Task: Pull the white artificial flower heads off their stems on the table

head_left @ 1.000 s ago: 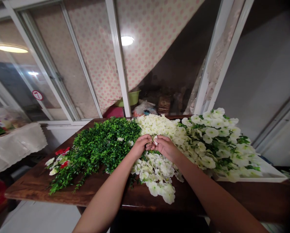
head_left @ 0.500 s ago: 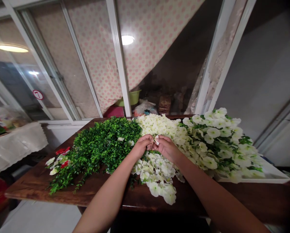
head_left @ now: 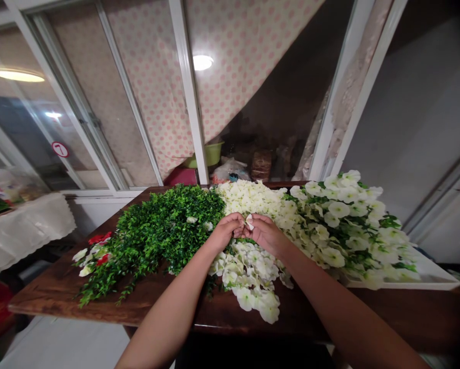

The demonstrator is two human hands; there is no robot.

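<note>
My left hand point(head_left: 225, 231) and my right hand point(head_left: 264, 234) meet above the flowers, fingertips together around a small white artificial flower piece point(head_left: 249, 221). Its stem or base is hidden in my fingers. Below my hands lies a heap of white artificial flowers point(head_left: 248, 274), with more white blooms point(head_left: 251, 199) just beyond them. Dense green artificial foliage point(head_left: 168, 230) spreads to the left of my left hand. A bunch of white flowers with green leaves point(head_left: 345, 220) lies to the right, and a few red blooms point(head_left: 99, 246) sit at the foliage's far left.
All this lies on a dark wooden table point(head_left: 48, 300), with a white tray point(head_left: 425, 279) under the right bunch. A lace-edged white cloth point(head_left: 25, 225) covers a surface at left. Behind the table are a sliding window frame point(head_left: 187, 87), a polka-dot curtain point(head_left: 148, 87) and a green basin point(head_left: 208, 156).
My hands stay together in about the same place, still around the small white piece. The view has shifted very slightly.
</note>
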